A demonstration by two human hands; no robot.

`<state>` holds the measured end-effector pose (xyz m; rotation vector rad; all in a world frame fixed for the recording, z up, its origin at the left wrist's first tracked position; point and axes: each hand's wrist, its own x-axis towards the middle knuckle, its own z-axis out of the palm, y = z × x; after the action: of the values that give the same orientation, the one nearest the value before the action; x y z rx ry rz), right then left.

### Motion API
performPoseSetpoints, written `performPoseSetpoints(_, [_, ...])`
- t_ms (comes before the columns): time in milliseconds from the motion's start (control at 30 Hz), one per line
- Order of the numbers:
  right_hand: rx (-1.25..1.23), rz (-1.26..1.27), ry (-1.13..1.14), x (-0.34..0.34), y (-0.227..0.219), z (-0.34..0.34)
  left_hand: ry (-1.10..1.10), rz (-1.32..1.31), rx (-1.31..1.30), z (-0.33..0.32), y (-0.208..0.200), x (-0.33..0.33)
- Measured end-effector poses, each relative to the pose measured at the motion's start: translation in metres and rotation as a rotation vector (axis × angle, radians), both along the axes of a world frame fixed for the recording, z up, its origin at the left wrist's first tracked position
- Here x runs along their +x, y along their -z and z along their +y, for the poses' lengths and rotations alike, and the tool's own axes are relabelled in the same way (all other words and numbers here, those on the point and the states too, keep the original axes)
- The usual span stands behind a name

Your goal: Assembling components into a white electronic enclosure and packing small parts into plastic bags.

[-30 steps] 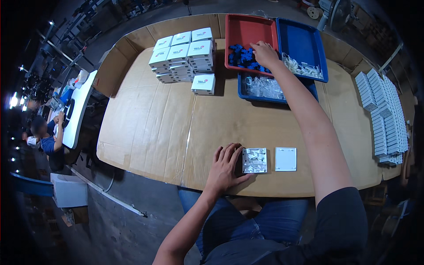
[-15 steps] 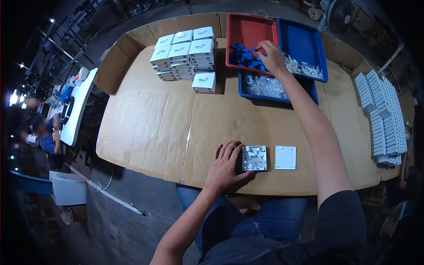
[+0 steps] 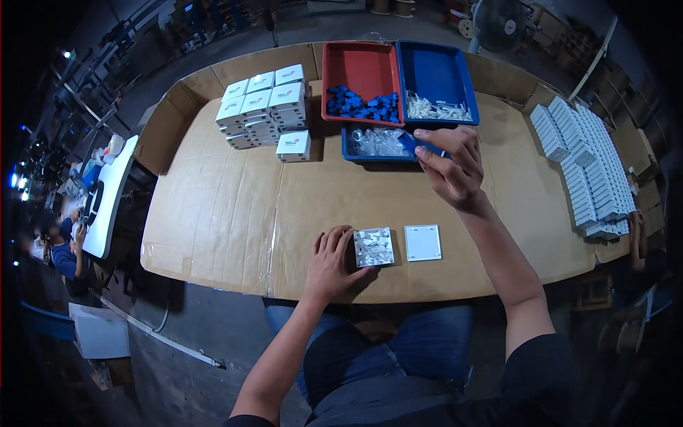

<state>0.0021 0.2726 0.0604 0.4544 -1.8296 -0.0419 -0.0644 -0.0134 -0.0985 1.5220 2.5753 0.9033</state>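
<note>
An open white plastic box (image 3: 374,248) lies near the table's front edge, with small white parts inside. My left hand (image 3: 331,262) grips it from the left, thumb along its near side and fingers at its far left corner. To its right lies a flat white square lid (image 3: 423,243), touched by neither hand. My right hand (image 3: 455,165) is raised over the lower blue tray (image 3: 350,152), pinching a small blue plastic piece (image 3: 408,143) between thumb and fingers. Clear plastic parts (image 3: 378,141) fill that tray, partly hidden by the hand.
Farther back stand a red tray (image 3: 361,60) of blue pieces and a blue tray (image 3: 435,67) of white parts. Closed white boxes (image 3: 257,104) are stacked at back left; white slotted parts (image 3: 594,167) are piled at right. A person (image 3: 62,245) sits at a white table (image 3: 117,192).
My right hand has come back from the red tray toward me, now with a blue piece in its fingers. My left hand stays on the box. The whole view has shifted.
</note>
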Motion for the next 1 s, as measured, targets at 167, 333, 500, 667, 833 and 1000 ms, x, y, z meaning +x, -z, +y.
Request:
performPoseSetpoints(167, [-0.057, -0.026, 0.023, 0.027, -0.001, -0.011, 0.008, 0.029, 0.018, 0.0, 0.005, 0.003])
performPoseSetpoints(333, [-0.952, -0.177, -0.415, 0.047, 0.007, -0.05, -0.013, 0.015, 0.006, -0.001, 0.001, 0.006])
performPoseSetpoints(500, [-1.717, -0.163, -0.832, 0.075, -0.012, -0.072, -0.022, -0.006, -0.013, 0.001, -0.006, 0.011])
performPoseSetpoints(667, [-1.736, -0.134, -0.789, 0.087, -0.01, -0.08, -0.017, 0.018, -0.013, 0.0, 0.002, 0.01])
performPoseSetpoints(833, [-1.8, -0.158, -0.843, 0.095, -0.003, -0.083, -0.018, 0.013, -0.012, 0.0, 0.001, 0.011])
performPoseSetpoints(1000, [-1.768, -0.259, -0.881, 0.102, 0.004, -0.088, -0.028, 0.01, -0.014, 0.0, 0.0, 0.013])
